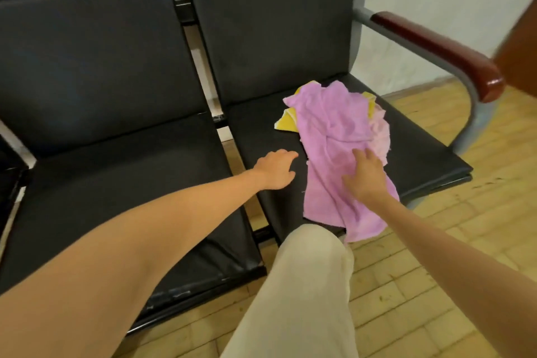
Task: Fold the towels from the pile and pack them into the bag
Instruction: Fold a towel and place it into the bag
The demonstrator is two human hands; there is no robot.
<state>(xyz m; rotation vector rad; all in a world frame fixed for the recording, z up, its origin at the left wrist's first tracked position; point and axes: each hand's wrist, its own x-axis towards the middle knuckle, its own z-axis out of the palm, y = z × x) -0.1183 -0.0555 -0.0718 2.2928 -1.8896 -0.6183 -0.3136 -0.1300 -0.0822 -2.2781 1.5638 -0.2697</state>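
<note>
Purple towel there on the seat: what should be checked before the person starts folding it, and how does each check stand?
1. Right hand on the purple towel: ok, fingers rest on it.
2. Left hand on towel: not ok, over bare seat.
3. Towel spread flat: not ok, crumpled, front edge hangs off the seat.
4. Towel free of pile: not ok, overlaps yellow towel and pink towel.
5. Bag within reach: cannot tell, none in view.

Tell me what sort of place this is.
Probably a waiting area or lobby: linked black padded seats on one metal frame, a shared end armrest with a wood cap, and a yellowish tiled floor. Towels lie on one seat.
</note>
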